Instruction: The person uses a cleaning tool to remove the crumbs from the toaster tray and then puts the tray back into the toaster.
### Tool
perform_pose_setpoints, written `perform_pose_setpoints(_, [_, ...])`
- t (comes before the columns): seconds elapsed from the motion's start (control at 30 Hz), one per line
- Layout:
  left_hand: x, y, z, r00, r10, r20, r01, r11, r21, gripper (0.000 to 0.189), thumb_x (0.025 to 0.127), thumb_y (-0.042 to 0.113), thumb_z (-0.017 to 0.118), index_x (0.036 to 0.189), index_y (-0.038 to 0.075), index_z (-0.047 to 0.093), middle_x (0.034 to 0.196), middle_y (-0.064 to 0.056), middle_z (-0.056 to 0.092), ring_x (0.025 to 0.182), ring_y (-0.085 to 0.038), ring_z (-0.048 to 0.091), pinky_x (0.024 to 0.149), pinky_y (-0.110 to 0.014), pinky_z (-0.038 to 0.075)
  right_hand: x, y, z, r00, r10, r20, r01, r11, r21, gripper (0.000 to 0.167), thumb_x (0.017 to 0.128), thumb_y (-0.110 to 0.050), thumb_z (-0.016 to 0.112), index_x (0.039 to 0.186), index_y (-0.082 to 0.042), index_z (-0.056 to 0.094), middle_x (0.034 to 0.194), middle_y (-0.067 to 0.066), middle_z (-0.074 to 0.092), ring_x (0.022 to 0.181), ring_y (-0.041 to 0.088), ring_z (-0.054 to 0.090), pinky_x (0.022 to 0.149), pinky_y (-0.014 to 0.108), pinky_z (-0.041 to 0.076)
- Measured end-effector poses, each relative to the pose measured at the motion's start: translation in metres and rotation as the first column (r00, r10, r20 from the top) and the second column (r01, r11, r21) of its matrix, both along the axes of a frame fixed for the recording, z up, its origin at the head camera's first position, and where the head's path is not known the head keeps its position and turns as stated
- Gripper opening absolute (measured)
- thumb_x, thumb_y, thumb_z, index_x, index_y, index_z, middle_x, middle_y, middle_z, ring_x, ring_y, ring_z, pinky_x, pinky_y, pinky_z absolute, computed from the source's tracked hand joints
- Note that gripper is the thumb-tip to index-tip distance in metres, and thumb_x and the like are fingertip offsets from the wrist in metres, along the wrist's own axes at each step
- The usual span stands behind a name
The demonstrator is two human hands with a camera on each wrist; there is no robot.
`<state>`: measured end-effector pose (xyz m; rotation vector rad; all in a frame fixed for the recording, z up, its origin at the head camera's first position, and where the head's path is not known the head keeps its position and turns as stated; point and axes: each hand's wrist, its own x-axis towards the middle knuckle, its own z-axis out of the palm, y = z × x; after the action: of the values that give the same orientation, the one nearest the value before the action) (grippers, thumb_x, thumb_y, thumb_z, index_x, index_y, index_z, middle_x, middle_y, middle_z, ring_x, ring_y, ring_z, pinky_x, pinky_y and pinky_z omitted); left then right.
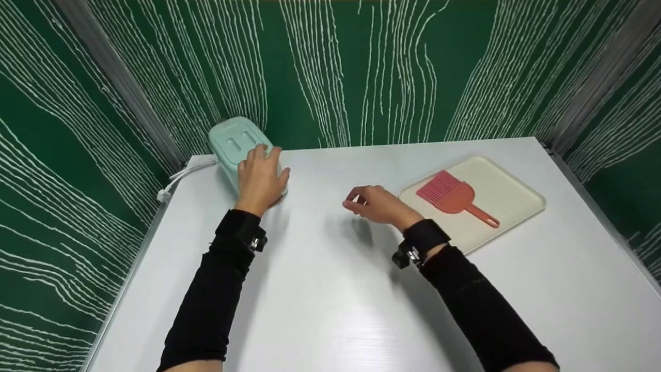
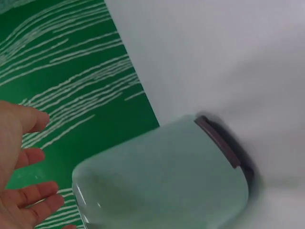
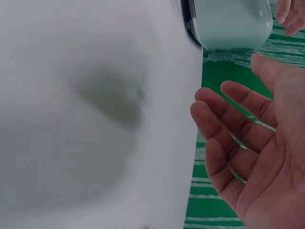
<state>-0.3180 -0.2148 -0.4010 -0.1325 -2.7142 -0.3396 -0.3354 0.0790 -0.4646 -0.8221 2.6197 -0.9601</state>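
"Where is the green machine [image 1: 227, 151] sitting?"

"It's standing at the far left of the white table [image 1: 330, 289]. It's looking smooth and shiny, with round corners and two long shapes on top. A white cord [image 1: 192, 168] is running out to the left."

"What's the left hand [image 1: 261, 175] doing?"

"It's hovering over the machine's near right part. Its fingers are hanging apart, holding nothing."

"And the right hand [image 1: 379, 204]?"

"It's hovering between machine and tray [image 1: 508, 194], fingers loosely bent, half open, holding nothing."

"What's the flat cream tray holding?"

"An orange brush [image 1: 457, 199] with stripy pink bristles [image 1: 438, 188] is lying inside its low rim."
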Motion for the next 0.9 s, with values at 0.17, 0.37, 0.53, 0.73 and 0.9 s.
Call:
perform_pose_setpoints(0.17, [-0.003, -0.028, -0.004, 0.999, 0.039, -0.037, -0.039, 0.999, 0.015, 0.055, 0.102, 0.027, 0.072, 0.151, 0.007, 0.056, 0.155, -0.029, 0.049, 0.146, -0.046, 0.048, 0.110, -0.066, 0.046, -0.003, -0.033, -0.017, 0.997, -0.015, 0.074, 0.017, 0.999, -0.033, 0.040, 0.110, -0.042, 0.060, 0.125, -0.007, 0.072, 0.099, 0.017, 0.080, 0.087, 0.028, 0.075, 0.077, 0.029, 0.053])
perform_pose_setpoints(0.37, [-0.009, -0.046, -0.013, 0.995, 0.089, 0.037, -0.090, 0.996, 0.029, 0.064, 0.103, 0.026, 0.073, 0.160, 0.010, 0.048, 0.169, -0.028, 0.035, 0.158, -0.055, 0.030, 0.122, -0.074, 0.037, -0.003, -0.071, -0.034, 0.975, -0.069, 0.211, 0.096, 0.988, -0.122, 0.037, 0.109, -0.040, 0.062, 0.119, -0.006, 0.072, 0.095, 0.014, 0.081, 0.083, 0.023, 0.075, 0.072, 0.024, 0.052])
perform_pose_setpoints(0.53, [-0.010, -0.050, -0.020, 0.992, 0.110, 0.062, -0.112, 0.993, 0.030, 0.069, 0.102, 0.025, 0.074, 0.163, 0.012, 0.045, 0.171, -0.027, 0.035, 0.160, -0.059, 0.023, 0.124, -0.072, 0.036, -0.001, -0.100, -0.046, 0.937, -0.105, 0.334, 0.172, 0.969, -0.178, 0.035, 0.108, -0.041, 0.063, 0.115, -0.007, 0.071, 0.093, 0.010, 0.080, 0.080, 0.017, 0.073, 0.070, 0.023, 0.054])
perform_pose_setpoints(0.73, [-0.011, -0.051, -0.026, 0.992, 0.123, 0.015, -0.122, 0.992, -0.016, 0.070, 0.101, 0.027, 0.077, 0.162, 0.012, 0.047, 0.168, -0.027, 0.041, 0.158, -0.057, 0.029, 0.130, -0.062, 0.034, 0.000, -0.129, -0.057, 0.899, -0.120, 0.420, 0.256, 0.924, -0.284, 0.034, 0.108, -0.039, 0.065, 0.109, -0.005, 0.070, 0.082, 0.006, 0.078, 0.071, 0.012, 0.072, 0.066, 0.023, 0.059])
perform_pose_setpoints(0.9, [-0.010, -0.049, -0.032, 0.993, 0.105, -0.054, -0.108, 0.992, -0.059, 0.069, 0.099, 0.028, 0.078, 0.159, 0.008, 0.050, 0.163, -0.029, 0.046, 0.154, -0.058, 0.036, 0.135, -0.058, 0.025, -0.001, -0.148, -0.061, 0.856, -0.118, 0.504, 0.328, 0.877, -0.350, 0.034, 0.108, -0.036, 0.065, 0.108, -0.002, 0.068, 0.077, 0.005, 0.076, 0.065, 0.011, 0.073, 0.064, 0.022, 0.060])
